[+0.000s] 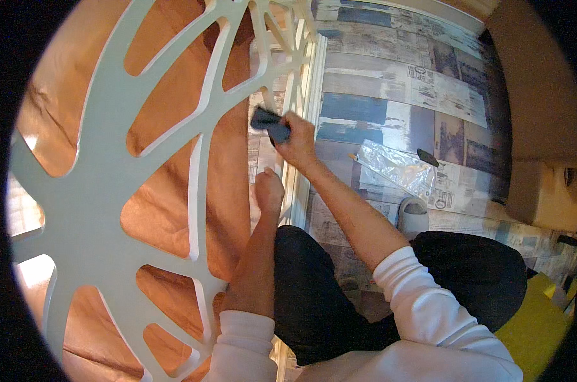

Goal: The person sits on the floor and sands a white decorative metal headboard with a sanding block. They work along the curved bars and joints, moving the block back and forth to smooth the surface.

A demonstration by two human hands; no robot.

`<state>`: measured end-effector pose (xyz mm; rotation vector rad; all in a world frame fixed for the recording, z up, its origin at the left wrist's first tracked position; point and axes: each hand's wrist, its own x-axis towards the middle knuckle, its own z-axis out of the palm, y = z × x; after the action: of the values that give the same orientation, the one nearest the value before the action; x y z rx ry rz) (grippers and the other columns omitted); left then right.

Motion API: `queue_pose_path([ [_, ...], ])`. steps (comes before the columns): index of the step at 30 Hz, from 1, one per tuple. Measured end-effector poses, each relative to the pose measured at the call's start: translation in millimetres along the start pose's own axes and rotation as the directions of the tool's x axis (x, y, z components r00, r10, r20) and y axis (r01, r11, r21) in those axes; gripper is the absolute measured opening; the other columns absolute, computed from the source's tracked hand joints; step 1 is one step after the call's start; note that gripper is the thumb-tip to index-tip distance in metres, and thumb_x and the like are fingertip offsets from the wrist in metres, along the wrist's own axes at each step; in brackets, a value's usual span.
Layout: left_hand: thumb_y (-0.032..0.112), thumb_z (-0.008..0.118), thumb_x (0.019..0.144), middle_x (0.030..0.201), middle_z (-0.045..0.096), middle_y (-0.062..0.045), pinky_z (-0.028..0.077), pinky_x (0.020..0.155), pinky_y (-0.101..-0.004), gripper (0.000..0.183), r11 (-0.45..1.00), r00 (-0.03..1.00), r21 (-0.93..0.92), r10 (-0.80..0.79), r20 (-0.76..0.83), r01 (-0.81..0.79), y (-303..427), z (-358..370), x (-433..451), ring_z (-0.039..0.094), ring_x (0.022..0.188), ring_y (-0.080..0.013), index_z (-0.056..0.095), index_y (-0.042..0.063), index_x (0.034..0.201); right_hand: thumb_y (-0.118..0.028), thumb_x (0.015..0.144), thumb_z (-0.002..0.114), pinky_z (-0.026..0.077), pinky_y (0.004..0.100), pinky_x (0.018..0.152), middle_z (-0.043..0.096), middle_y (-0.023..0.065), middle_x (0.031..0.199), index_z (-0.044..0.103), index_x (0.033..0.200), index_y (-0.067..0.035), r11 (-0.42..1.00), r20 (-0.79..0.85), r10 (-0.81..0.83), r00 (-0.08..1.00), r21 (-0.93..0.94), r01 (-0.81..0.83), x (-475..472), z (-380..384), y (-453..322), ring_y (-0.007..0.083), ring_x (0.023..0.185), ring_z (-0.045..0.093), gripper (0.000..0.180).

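Note:
My right hand (298, 143) is closed around a small dark object (270, 123), too blurred to identify, beside the far end of a branching openwork panel (102, 191). The panel is pale and smooth, with rounded cutouts. Nearer to me, my left hand (269, 188) has curled fingers beside a pale upright frame (295, 200). Its fingertips are hidden, so I cannot tell whether it grips anything. My left forearm passes along the panel's right edge.
Brown sheeting (164, 210) shows behind the panel's cutouts. A clear plastic bag (395, 167) and a small dark piece (427, 157) lie on the patchwork-patterned floor (364, 71). Near my knees are a grey slipper (412, 215) and a cardboard box (548, 193); a yellow surface (532, 329) is at lower right.

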<state>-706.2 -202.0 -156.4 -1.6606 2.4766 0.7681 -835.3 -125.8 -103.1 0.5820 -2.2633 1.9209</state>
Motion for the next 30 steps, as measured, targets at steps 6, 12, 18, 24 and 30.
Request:
queue_pose_path([
  [6, 0.039, 0.034, 0.102, 0.110, 0.065, -0.035, 0.047, 0.095, -0.0558, 0.059, 0.993, 0.992, -0.091, -0.059, 0.107, 0.069, -16.2, 10.1, 11.0, 0.063, 0.105, -0.0504, 0.067, -0.010, 0.107, -0.009, 0.072, 0.084, 0.051, 0.0368, 0.063, 0.066, 0.0146, 0.071, 0.064, 0.081, -0.002, 0.956, 0.002, 0.295, 0.956, -0.001, -0.295, -23.6, -5.5, 11.6, 0.0239, 0.066, 0.067, 0.023],
  [12, 0.036, 0.036, 0.104, 0.094, 0.067, -0.030, 0.049, 0.085, -0.0573, 0.054, 0.978, 0.971, 0.123, 0.185, -0.150, -0.167, -37.0, 26.5, 14.3, 0.063, 0.089, -0.0503, 0.067, -0.005, 0.091, -0.002, 0.073, 0.080, 0.053, 0.0356, 0.074, 0.073, 0.0158, 0.085, 0.070, 0.091, -0.001, 0.919, -0.117, 0.307, 0.945, 0.294, -0.262, 47.4, -8.9, -24.5, 0.0225, 0.079, 0.070, 0.021],
  [18, 0.029, 0.036, 0.105, 0.090, 0.066, -0.032, 0.047, 0.079, -0.0594, 0.051, 0.966, 0.965, 0.204, 0.196, -0.176, -0.159, -21.2, 6.6, -8.9, 0.062, 0.085, -0.0513, 0.067, -0.007, 0.087, -0.005, 0.076, 0.075, 0.053, 0.0394, 0.073, 0.072, 0.0185, 0.082, 0.072, 0.092, 0.000, 0.873, 0.009, 0.443, 0.896, 0.224, -0.434, 81.9, -22.5, 1.1, 0.0269, 0.077, 0.071, 0.017],
  [24, 0.030, 0.039, 0.103, 0.088, 0.069, -0.027, 0.047, 0.078, -0.0583, 0.048, 0.976, 0.967, 0.187, 0.153, -0.205, -0.115, 3.9, -2.2, -16.8, 0.064, 0.082, -0.0473, 0.068, -0.002, 0.083, -0.009, 0.082, 0.071, 0.048, 0.0378, 0.064, 0.062, 0.0179, 0.069, 0.066, 0.090, 0.005, 0.816, 0.465, 0.333, 0.820, 0.294, -0.498, 79.4, -33.6, 6.9, 0.0212, 0.063, 0.057, 0.017],
  [30, 0.031, 0.037, 0.104, 0.090, 0.067, -0.029, 0.047, 0.077, -0.0556, 0.046, 0.979, 0.994, 0.203, 0.054, -0.099, -0.033, 0.7, 1.7, -11.3, 0.063, 0.088, -0.0469, 0.064, -0.003, 0.091, -0.012, 0.083, 0.069, 0.048, 0.0423, 0.063, 0.062, 0.0258, 0.075, 0.067, 0.091, 0.003, 0.983, 0.827, 0.146, 0.543, -0.062, -0.170, 87.7, -43.4, 46.1, 0.0325, 0.062, 0.059, 0.017],
])
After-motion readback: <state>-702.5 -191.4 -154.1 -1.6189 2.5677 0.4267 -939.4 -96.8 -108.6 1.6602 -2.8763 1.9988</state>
